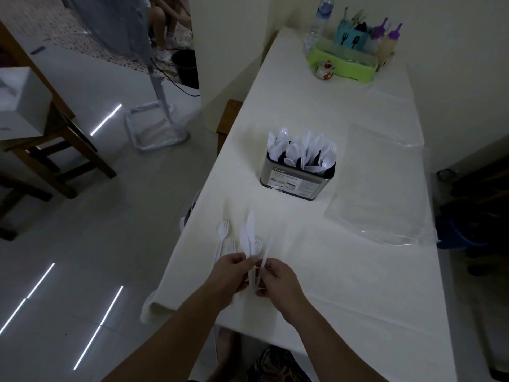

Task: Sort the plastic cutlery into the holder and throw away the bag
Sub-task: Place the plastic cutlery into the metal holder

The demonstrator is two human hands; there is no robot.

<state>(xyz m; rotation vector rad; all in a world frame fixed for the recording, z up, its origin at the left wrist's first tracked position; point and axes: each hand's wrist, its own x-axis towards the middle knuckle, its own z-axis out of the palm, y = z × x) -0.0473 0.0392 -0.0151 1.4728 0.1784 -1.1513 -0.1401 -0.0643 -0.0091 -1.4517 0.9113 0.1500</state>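
Both hands meet over the near end of the counter: the left hand and the right hand each have fingers curled round the handles of a small bunch of white plastic knives, blades pointing away. Just beyond the left hand, several white forks lie flat on the white cloth. Farther along stands the metal holder, already crowded with upright white cutlery. To its right lies the clear plastic bag, flattened on the counter.
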